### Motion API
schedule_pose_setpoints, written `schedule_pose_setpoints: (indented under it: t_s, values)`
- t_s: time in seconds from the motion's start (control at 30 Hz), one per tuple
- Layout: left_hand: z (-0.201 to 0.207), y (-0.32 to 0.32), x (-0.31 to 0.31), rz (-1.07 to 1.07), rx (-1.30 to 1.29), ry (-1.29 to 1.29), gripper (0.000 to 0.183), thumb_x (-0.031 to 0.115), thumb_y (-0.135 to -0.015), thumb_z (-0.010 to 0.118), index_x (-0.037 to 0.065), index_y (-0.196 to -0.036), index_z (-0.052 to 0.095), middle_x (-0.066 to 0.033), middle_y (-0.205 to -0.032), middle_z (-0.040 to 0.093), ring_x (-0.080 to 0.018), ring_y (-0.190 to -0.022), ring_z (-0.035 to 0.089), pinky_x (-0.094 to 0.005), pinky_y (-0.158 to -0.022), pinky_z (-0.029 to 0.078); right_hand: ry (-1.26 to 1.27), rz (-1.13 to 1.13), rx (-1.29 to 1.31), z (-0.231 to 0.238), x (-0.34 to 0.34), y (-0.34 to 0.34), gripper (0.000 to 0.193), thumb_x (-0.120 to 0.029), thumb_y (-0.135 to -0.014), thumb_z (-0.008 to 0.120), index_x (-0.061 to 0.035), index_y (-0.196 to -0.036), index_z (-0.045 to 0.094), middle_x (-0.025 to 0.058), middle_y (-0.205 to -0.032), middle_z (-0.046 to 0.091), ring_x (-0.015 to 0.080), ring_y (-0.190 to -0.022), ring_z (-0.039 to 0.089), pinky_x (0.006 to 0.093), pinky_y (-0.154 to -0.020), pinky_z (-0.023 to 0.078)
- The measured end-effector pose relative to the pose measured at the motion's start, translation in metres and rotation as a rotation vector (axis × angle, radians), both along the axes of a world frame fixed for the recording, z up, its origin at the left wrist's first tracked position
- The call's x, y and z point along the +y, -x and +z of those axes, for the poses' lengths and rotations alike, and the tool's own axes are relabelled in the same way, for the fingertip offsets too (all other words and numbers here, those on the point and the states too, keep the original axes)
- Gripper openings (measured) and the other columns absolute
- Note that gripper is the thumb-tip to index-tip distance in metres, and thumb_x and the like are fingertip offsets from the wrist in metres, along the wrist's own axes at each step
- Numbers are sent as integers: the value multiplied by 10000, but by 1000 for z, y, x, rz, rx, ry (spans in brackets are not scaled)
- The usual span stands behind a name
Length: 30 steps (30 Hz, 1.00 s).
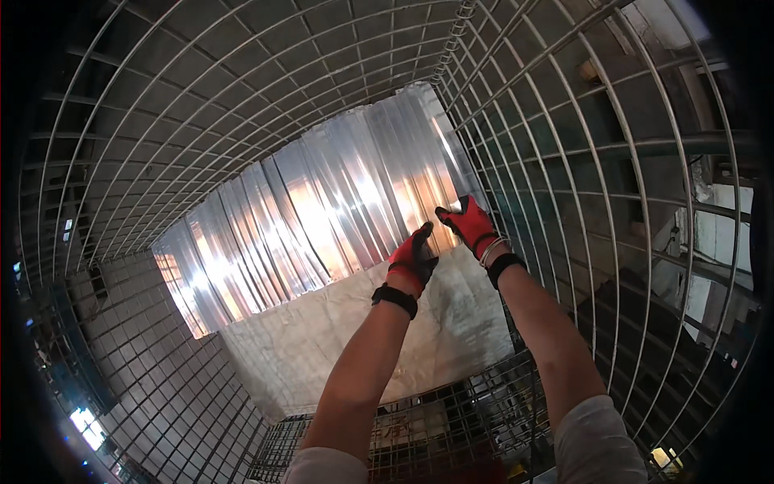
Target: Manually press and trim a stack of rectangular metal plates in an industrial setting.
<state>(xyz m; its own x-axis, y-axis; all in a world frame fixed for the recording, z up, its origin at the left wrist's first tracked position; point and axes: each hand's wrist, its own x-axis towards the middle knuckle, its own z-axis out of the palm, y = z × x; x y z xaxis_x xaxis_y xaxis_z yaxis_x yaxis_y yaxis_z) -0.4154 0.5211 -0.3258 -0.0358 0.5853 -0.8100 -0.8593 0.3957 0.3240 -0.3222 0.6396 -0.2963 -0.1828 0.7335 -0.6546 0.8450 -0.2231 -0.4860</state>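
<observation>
Both of my hands wear red and black gloves with dark bands at the wrists. My left hand point(413, 260) is over the near edge of a row of shiny silver metal strips point(314, 214), its thumb apart from its fingers. Just right of it, my right hand point(469, 224) hovers by the right end of the row, fingertips toward the left hand and also apart. Nothing shows between the fingers of either hand. The strips stand packed side by side, reflecting bright light. Whether the fingertips touch them I cannot tell.
A wire mesh cage point(556, 153) surrounds the strips, with tall sides left, right and far. A pale, creased sheet point(322, 355) lies under and in front of the row. Mesh floor point(451, 427) shows below its near edge. Dark machinery stands outside on the right.
</observation>
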Motion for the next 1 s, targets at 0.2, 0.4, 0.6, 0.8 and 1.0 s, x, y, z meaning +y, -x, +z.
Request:
schedule_pose_setpoints:
  t_s: [0.2, 0.4, 0.6, 0.8, 1.0]
  values:
    - [0, -10, 7, 302, -204, 254, 268, 248, -797, 567, 142, -1040, 529, 1, -824, 518, -122, -689, 482, -278, -587, 422, -153, 163, -130, 5, 0, 3, 676, -503, -666, 617, -12, -1096, 442, 204, -1040, 558, 346, -988, 520, 400, -835, 409]
    - [22, -32, -45, -111, 703, -142, 552, 42, -723, 639, 39, -1210, 378, -101, -1181, 444, -250, -1011, 494, -362, -840, 441, -486, 344, -219, 45, 2, 10, 536, -435, -734, 612, -17, -1035, 465, 164, -862, 609, 290, -818, 596, 380, -690, 458]
    - [34, -35, -49, 319, -202, 217, 663, 187, -736, 645, 59, -1278, 286, -157, -1255, 340, -324, -1067, 440, -396, -864, 433, -66, -440, 375, 51, -21, -32, 399, -290, -767, 613, -93, -1095, 498, 51, -844, 612, 205, -758, 591, 338, -646, 449]
    - [-21, -36, -38, 538, -742, 123, 506, 283, -779, 575, 52, -1196, 409, -157, -1118, 470, -308, -995, 487, -394, -892, 402, 640, -816, 1028, -39, -67, -79, 328, -324, -830, 478, -175, -1122, 502, 35, -965, 576, 246, -913, 530, 428, -804, 405]
    - [-9, -12, -2, 329, -225, -337, 541, 312, -796, 551, -5, -1201, 382, -191, -1025, 518, -304, -955, 509, -395, -914, 395, 393, -461, 1070, -73, -36, -67, 310, -263, -810, 496, -125, -1086, 522, 102, -782, 595, 261, -720, 587, 431, -618, 477]
